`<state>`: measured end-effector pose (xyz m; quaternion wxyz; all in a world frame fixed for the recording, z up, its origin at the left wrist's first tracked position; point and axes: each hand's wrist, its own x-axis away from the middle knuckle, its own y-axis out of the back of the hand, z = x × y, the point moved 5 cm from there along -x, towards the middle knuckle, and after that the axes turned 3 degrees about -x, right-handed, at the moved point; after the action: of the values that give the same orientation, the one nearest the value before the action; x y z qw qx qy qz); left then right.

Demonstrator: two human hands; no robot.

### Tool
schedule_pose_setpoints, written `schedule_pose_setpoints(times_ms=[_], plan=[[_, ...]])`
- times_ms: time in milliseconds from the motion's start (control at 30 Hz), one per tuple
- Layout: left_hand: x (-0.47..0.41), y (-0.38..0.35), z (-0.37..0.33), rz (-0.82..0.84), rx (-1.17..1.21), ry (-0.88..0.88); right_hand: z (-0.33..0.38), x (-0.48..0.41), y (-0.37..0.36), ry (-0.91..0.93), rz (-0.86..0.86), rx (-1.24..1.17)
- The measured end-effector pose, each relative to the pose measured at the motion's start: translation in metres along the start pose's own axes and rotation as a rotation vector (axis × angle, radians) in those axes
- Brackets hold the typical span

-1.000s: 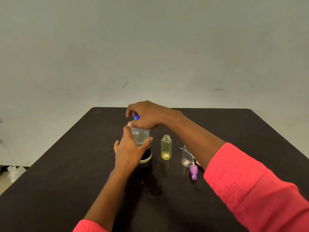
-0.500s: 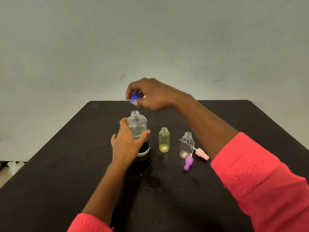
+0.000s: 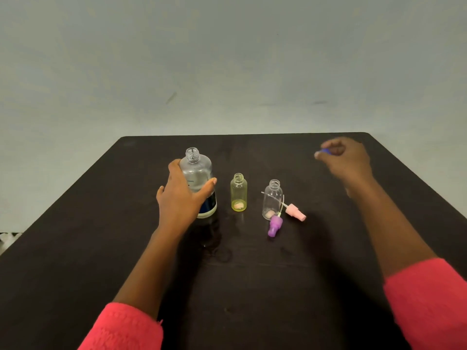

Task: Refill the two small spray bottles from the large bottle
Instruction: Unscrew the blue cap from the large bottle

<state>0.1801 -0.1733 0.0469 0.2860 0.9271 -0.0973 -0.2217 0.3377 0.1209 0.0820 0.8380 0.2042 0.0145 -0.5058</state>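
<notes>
Now, left hand (image 3: 182,198) holding large bottle (image 3: 198,168), right hand (image 3: 346,160) — blue cap (image 3: 324,151)

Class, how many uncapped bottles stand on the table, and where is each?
3. The large bottle, leftmost, gripped by the left hand; the yellow small bottle in the middle; the clear small bottle to its right. None appears hidden.

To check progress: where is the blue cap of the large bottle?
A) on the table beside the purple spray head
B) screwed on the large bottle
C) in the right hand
C: the right hand holds the blue cap; the large bottle has a bare neck.
</notes>
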Motion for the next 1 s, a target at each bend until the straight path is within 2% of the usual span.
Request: schedule_pose_setpoints(times_ms=[100,300,567,1000], plan=[[0.000,0.000,-0.001,-0.002,-0.005,-0.009,-0.035,0.005,0.008,-0.073,-0.081,0.069],[0.001,0.001,-0.001,0.003,-0.011,-0.011,-0.060,0.009,0.005,-0.147,-0.132,0.137],[0.001,0.001,0.000,0.012,-0.012,-0.002,-0.076,0.019,0.004,-0.205,-0.133,0.226],[0.001,0.000,0.000,-0.002,-0.002,-0.011,-0.086,0.026,0.009,-0.244,-0.103,0.173]])
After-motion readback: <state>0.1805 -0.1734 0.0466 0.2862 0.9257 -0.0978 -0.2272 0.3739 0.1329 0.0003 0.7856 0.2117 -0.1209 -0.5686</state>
